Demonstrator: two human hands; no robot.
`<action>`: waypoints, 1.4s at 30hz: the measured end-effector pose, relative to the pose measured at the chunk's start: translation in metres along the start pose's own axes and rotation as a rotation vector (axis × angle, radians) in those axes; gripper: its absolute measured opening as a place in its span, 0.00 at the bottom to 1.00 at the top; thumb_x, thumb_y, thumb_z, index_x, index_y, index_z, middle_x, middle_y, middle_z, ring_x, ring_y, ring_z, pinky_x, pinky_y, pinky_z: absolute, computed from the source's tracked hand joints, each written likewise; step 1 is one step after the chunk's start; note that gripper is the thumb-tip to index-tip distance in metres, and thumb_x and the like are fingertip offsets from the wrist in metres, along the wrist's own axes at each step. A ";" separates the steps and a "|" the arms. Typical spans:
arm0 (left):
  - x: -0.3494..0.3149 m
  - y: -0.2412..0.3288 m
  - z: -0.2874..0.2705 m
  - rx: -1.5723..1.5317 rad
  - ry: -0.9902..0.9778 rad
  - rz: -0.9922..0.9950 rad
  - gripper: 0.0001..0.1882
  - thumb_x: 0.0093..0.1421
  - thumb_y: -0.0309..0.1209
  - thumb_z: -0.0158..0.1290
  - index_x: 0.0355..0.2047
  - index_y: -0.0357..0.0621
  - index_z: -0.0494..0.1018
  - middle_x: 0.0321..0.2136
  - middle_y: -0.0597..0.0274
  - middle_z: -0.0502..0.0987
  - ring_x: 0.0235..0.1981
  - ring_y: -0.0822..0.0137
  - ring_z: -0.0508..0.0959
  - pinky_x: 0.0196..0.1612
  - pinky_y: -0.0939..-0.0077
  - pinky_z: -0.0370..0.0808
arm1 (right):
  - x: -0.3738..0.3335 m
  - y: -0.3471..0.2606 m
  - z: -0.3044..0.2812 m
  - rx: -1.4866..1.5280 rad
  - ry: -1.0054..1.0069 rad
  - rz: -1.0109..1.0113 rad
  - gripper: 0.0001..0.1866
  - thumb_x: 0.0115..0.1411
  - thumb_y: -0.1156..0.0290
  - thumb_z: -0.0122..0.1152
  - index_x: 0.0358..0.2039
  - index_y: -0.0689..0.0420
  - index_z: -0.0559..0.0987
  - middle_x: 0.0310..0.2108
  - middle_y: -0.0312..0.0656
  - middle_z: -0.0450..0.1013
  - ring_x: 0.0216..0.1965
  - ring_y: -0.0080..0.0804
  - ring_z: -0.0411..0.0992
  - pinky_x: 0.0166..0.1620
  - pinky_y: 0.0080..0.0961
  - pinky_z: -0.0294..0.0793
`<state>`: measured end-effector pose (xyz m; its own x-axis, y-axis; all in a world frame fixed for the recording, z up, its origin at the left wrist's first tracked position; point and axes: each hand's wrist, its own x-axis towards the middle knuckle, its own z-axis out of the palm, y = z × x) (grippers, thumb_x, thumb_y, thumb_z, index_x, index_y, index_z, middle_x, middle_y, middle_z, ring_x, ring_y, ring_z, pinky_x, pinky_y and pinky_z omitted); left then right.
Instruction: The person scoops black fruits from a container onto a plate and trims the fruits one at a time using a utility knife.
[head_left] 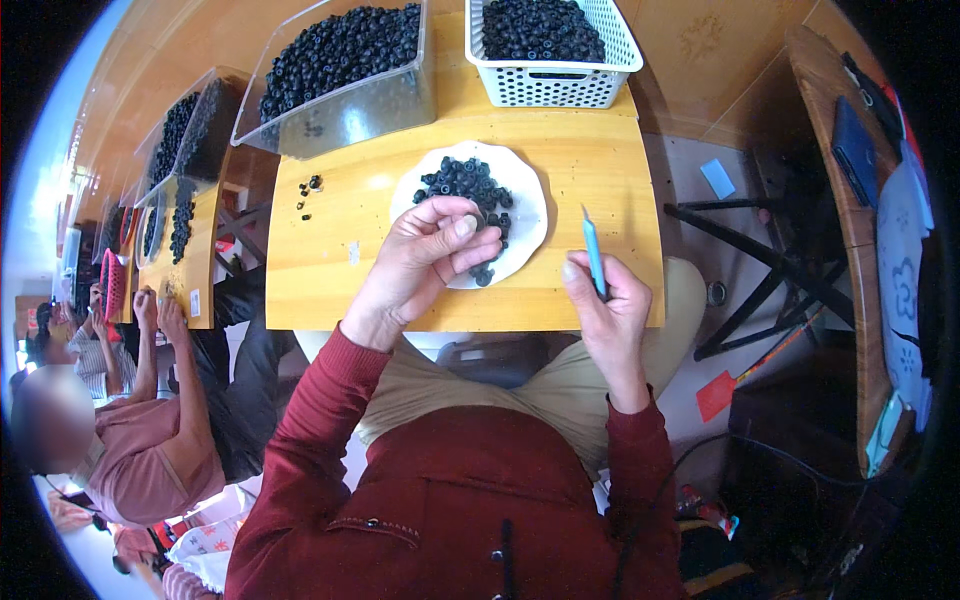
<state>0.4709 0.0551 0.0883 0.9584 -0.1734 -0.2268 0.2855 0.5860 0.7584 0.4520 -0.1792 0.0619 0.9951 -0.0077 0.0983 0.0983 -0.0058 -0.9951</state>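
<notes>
My left hand [432, 248] is over the left part of a white scalloped plate [530, 205], thumb and fingertips pinched together. Whatever lies between those fingertips is too small or hidden to name. A heap of small black ring-like parts [467, 180] lies on the plate, partly covered by my left hand. To the right of the plate, my right hand [612, 302] grips a slim light-blue pen-shaped tool [594, 255] by its lower end. Its thin pointed tip points up and away from me.
Behind the plate stand a clear plastic bin [350, 125] and a white perforated basket [550, 92], both full of black parts. A few loose pieces [313, 183] lie on the wooden table [320, 270]. At left, a co-worker [150, 440] sits at another table; a round wooden table stands right.
</notes>
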 end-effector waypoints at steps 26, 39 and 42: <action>-0.029 -0.023 0.003 -0.319 -0.235 -0.026 0.10 0.66 0.25 0.54 0.47 0.41 0.76 0.41 0.55 0.81 0.43 0.63 0.83 0.52 0.63 0.81 | 0.012 -0.021 0.042 0.225 -0.244 0.016 0.11 0.65 0.69 0.63 0.40 0.65 0.81 0.26 0.32 0.76 0.29 0.14 0.71 0.32 0.15 0.69; -0.027 -0.023 0.006 -0.423 -0.099 -0.011 0.09 0.67 0.27 0.54 0.46 0.45 0.76 0.40 0.60 0.81 0.44 0.65 0.81 0.53 0.64 0.79 | 0.000 -0.018 0.030 -0.237 -0.190 -0.450 0.16 0.64 0.64 0.63 0.45 0.64 0.80 0.28 0.46 0.75 0.26 0.38 0.76 0.28 0.30 0.73; -0.027 -0.025 0.005 -0.427 -0.109 -0.012 0.09 0.66 0.28 0.54 0.46 0.46 0.76 0.40 0.61 0.81 0.44 0.65 0.81 0.52 0.66 0.80 | -0.002 -0.024 0.027 -0.329 -0.208 -0.428 0.15 0.64 0.64 0.63 0.44 0.63 0.80 0.28 0.46 0.75 0.27 0.40 0.77 0.28 0.32 0.74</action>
<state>0.4380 0.0417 0.0786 0.9562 -0.2509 -0.1507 0.2920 0.8541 0.4304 0.4482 -0.1524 0.0852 0.8511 0.2602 0.4559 0.5180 -0.2762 -0.8095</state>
